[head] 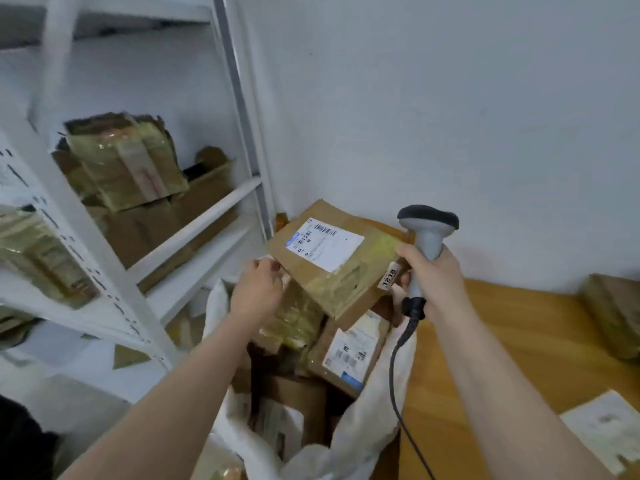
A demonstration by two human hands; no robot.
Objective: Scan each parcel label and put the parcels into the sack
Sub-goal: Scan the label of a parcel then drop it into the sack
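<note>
Fingers of the left hand are curling onto the left corner of a brown parcel and pinching its edge. Left of that hand, a white shelf rack is standing against the wall and carrying taped boxes.

The parcel is hanging tilted in the air, face up, directly above the open mouth of a white sack. Its white label is facing the camera, and a small sticker reading 1218 is showing at its right corner. More packages are lying inside the sack, one with its own label showing.

Further right, the right hand is gripping the handle of a grey scanner, its fingers clamped round the handle while the thumb is pressing on the parcel's right edge. The scanner's dark head is pointing up and away, and its black cable is trailing down beside the sack.

A wooden desk is filling the right side, bearing a wrapped bundle at the far right and a white sheet nearer.
</note>
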